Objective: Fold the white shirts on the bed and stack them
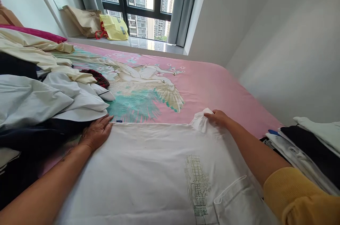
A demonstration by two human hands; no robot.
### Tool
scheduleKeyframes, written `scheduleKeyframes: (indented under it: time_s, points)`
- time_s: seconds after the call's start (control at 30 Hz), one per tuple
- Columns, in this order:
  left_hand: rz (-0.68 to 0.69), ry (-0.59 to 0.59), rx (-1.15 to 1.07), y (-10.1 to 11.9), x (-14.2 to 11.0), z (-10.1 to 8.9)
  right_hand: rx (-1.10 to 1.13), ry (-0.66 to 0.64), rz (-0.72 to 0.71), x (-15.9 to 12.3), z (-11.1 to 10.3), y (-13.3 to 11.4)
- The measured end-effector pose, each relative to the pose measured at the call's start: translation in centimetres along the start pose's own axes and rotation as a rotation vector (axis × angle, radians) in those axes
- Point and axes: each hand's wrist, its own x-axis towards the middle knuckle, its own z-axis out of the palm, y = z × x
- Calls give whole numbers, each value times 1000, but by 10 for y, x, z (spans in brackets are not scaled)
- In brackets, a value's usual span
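A white shirt [143, 172] lies spread on the bed in front of me, with a green line print of a building-like pattern on it. My left hand [97, 132] rests flat at the shirt's far left corner, fingers stretched out, beside a small dark tag [119, 121] on the edge. At the far right, my right hand [216, 117] pinches a bunched part of the same white fabric, lifting it slightly. A sleeve-like flap with a stitched edge lies at the lower right of the shirt.
Loose clothes [34, 94] are heaped along the left, touching my left forearm. A stack of folded clothes [305, 154] stands at the right. The pink bedsheet [204, 79] carries a bird print. A brown paper bag [85, 21] and a yellow bag [114, 27] sit on the windowsill.
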Motion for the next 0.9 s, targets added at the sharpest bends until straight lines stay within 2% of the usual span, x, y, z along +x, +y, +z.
scheduleKeyframes:
  time_s: [0.17, 0.33, 0.43, 0.57, 0.63, 0.73, 0.8, 0.9]
  points:
    - [2, 20, 26, 2, -3, 2, 144, -81, 24, 11, 6, -6]
    - [53, 27, 69, 0, 1, 1, 359, -82, -27, -14, -11, -7]
    - [91, -23, 149, 2, 10, -13, 469, -96, -86, -39, -32, -9]
    - [186, -151, 225, 7, 12, -48, 526, -179, -140, -78, -56, -11]
    - [234, -155, 232, 8, 2, -68, 532, -214, -189, -100, -65, -9]
    - [294, -127, 220, 7, -29, -94, 502, -198, -262, -137, -76, 0]
    - [337, -116, 205, 4, -58, -108, 422, -145, -278, -164, -82, 12]
    - [423, -65, 151, -3, -107, -121, 214, -14, -302, -204, -86, 46]
